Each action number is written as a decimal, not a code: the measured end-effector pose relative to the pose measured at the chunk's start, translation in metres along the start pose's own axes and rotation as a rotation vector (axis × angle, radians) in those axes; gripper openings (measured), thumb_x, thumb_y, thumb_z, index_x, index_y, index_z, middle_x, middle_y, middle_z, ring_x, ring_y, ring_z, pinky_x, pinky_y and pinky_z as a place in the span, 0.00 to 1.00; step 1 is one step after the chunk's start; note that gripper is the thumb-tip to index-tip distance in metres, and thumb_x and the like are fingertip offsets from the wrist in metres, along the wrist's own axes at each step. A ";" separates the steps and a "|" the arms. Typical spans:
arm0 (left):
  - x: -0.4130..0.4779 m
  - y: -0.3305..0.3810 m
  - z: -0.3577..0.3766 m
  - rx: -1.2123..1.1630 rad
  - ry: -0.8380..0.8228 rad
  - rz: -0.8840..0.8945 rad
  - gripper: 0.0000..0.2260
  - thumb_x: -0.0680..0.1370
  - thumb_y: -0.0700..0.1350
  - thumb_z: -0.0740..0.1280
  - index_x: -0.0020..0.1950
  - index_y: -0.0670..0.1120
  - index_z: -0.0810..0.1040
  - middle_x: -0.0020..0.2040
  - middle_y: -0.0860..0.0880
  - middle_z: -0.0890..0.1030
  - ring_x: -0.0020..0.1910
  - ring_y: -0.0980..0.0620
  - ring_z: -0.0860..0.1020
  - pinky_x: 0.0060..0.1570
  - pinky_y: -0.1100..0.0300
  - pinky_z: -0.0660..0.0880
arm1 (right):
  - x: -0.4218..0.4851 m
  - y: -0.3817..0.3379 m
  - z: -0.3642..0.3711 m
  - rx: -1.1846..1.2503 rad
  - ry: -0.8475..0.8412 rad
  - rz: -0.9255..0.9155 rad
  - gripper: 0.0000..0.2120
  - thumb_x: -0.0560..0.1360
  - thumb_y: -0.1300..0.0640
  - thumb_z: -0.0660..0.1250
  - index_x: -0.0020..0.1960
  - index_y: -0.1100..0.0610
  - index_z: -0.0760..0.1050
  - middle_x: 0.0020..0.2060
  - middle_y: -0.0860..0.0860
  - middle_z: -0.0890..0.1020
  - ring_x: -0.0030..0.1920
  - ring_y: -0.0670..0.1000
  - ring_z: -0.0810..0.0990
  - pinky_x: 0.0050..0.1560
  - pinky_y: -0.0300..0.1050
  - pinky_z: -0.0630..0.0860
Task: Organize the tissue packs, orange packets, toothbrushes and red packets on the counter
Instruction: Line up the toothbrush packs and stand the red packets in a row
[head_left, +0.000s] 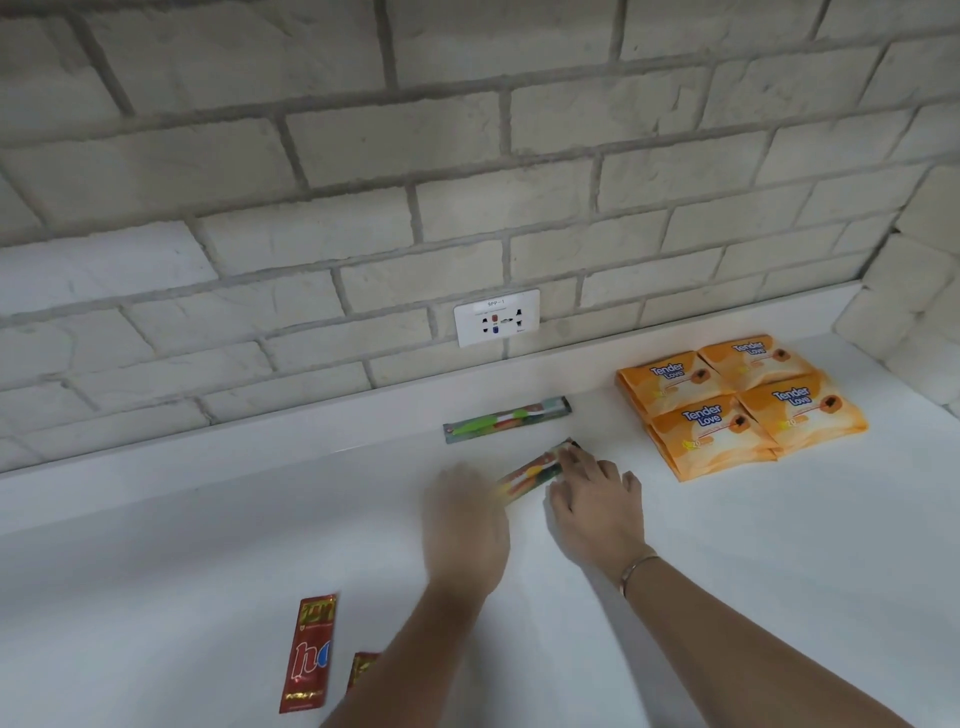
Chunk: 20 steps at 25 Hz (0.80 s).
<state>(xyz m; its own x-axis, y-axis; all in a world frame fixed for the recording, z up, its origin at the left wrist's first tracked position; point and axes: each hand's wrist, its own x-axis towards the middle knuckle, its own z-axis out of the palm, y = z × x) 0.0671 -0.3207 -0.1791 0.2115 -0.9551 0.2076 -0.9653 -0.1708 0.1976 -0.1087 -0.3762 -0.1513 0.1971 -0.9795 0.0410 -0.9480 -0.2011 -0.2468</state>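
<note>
Your right hand (597, 501) pinches a toothbrush (532, 475) between thumb and fingers. Your blurred left hand (465, 525) is at its near end. A second toothbrush (506, 420) lies just beyond your fingertips, orange packets (737, 408) lie to their right, and a red packet (309, 652) lies well back, leftward.

Thin bracelet (638, 570) on right wrist
</note>
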 end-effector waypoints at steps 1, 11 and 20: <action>0.009 0.000 0.000 0.022 -0.007 -0.016 0.26 0.79 0.54 0.59 0.72 0.40 0.74 0.69 0.39 0.75 0.67 0.35 0.73 0.68 0.40 0.69 | 0.008 -0.001 0.000 -0.007 -0.008 0.020 0.25 0.80 0.44 0.49 0.75 0.49 0.66 0.73 0.45 0.70 0.63 0.53 0.74 0.65 0.61 0.68; 0.020 -0.005 0.008 -0.089 0.040 -0.040 0.28 0.79 0.57 0.60 0.75 0.45 0.71 0.74 0.43 0.74 0.72 0.41 0.73 0.70 0.45 0.71 | 0.036 0.004 0.015 -0.069 0.011 0.024 0.29 0.81 0.41 0.46 0.80 0.49 0.60 0.78 0.48 0.65 0.69 0.54 0.68 0.70 0.63 0.65; 0.019 -0.001 0.003 -0.121 0.063 -0.113 0.26 0.77 0.59 0.61 0.70 0.45 0.75 0.66 0.48 0.78 0.65 0.45 0.75 0.69 0.50 0.70 | 0.035 0.006 0.016 -0.056 0.039 0.019 0.29 0.81 0.40 0.46 0.78 0.49 0.63 0.77 0.48 0.68 0.67 0.54 0.70 0.68 0.63 0.66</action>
<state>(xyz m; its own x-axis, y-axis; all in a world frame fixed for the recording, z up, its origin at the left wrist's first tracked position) 0.0720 -0.3398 -0.1781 0.3301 -0.9139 0.2363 -0.9101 -0.2417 0.3364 -0.1030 -0.4120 -0.1670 0.1704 -0.9825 0.0749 -0.9642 -0.1819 -0.1929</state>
